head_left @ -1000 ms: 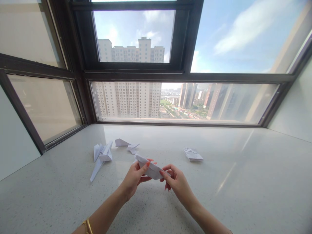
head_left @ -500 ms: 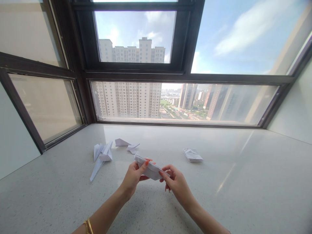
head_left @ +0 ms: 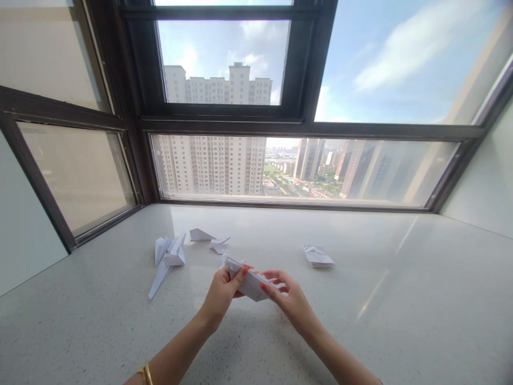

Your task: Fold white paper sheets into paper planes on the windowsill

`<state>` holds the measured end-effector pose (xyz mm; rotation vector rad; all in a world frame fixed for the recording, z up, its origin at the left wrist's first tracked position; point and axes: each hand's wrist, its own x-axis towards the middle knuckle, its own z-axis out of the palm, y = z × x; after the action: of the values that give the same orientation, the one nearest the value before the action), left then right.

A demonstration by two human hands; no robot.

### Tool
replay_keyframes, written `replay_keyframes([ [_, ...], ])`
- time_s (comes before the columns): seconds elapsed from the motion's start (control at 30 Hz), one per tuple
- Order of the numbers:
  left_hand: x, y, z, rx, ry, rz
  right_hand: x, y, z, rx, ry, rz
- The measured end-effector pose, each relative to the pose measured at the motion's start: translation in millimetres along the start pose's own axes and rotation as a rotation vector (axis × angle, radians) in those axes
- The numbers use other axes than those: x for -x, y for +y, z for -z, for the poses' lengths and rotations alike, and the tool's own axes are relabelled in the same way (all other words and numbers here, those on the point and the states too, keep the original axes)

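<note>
A folded piece of white paper [head_left: 253,286] is held up between my two hands, over the speckled white sill. My left hand [head_left: 221,293] pinches its left end, thumb on the near face. On the right end, the thumb of my right hand [head_left: 290,297] presses against the near side, with the fingers behind the upper edge. Just beyond my left hand lies a small white folded paper [head_left: 225,260], partly hidden by the held one. The far face of the held paper is out of sight.
Folded paper planes [head_left: 170,254] lie clustered at the left. Two smaller folded pieces, one a pointed paper [head_left: 201,235], rest behind my left hand. A flat stack of folded paper [head_left: 318,256] sits to the right. Dark window frames [head_left: 296,206] border the sill [head_left: 401,321].
The held paper has tilted and shifted slightly right and down. My right fingers have straightened and moved up along its upper edge. The other papers stay in place.
</note>
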<state>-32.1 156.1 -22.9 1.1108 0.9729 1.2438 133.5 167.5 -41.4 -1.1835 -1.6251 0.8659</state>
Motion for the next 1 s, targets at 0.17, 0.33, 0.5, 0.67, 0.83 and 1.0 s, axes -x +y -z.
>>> replay_keyframes([
  [0.17,2.2,2.6,-4.1,-0.026,-0.042,-0.008,-1.1,4.9,-1.4,-0.163,-0.146,-0.075],
  [0.33,-1.3,1.1,-2.0,-0.072,-0.052,-0.003,0.4,3.8,-1.8,-0.149,-0.104,-0.086],
  [0.5,-4.4,-1.4,1.1,-0.451,-0.042,-0.075,-1.1,5.4,-2.0,-0.138,-0.098,-0.084],
  [0.67,-13.2,11.3,22.9,-0.788,0.039,-0.115,-3.3,1.4,4.6,-0.056,-0.013,-0.052],
  [0.83,-21.6,33.8,70.7,-1.163,0.383,-0.188,-5.0,-3.4,11.6,-0.019,0.065,0.004],
  [1.0,-22.3,40.3,114.5,-1.372,0.616,-0.091,-5.6,-2.1,10.8,-0.016,0.077,0.014],
])
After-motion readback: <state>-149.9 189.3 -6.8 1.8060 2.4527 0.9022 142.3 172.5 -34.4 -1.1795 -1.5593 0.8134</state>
